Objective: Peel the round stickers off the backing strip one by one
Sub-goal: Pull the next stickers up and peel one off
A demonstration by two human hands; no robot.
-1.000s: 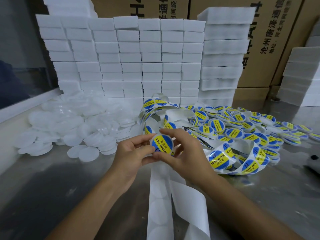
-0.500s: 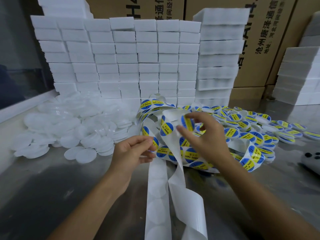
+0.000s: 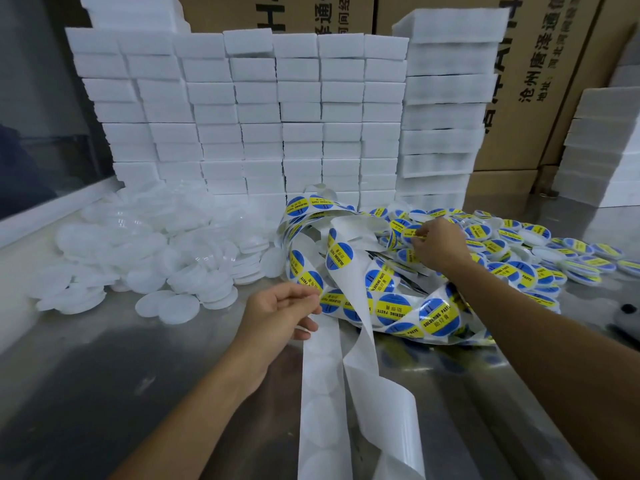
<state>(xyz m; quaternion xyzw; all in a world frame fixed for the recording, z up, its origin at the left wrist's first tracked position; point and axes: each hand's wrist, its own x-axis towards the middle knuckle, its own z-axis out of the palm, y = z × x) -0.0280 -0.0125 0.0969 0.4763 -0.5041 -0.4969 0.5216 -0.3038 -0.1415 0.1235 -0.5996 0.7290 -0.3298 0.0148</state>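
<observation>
A white backing strip (image 3: 360, 282) loops across the steel table, carrying round blue-and-yellow stickers (image 3: 393, 308) along its middle; its bare end (image 3: 322, 403) trails toward me. My left hand (image 3: 277, 315) pinches the strip's edge between thumb and fingers near the first sticker. Farther back, my right hand (image 3: 438, 245) reaches over a heap of stickered white discs (image 3: 516, 265) and pinches a round sticker (image 3: 410, 233) at its fingertips, down among the discs.
A pile of plain white discs (image 3: 166, 251) lies at left. Stacked white foam blocks (image 3: 263, 109) form a wall behind, with cardboard boxes (image 3: 540, 81) beyond. More foam stacks (image 3: 602, 150) stand at right. A dark object (image 3: 627, 311) sits at the right edge.
My right hand left the strip with a sticker and moved back and right to the stickered discs. The left hand stayed at the strip, which now sags lower.
</observation>
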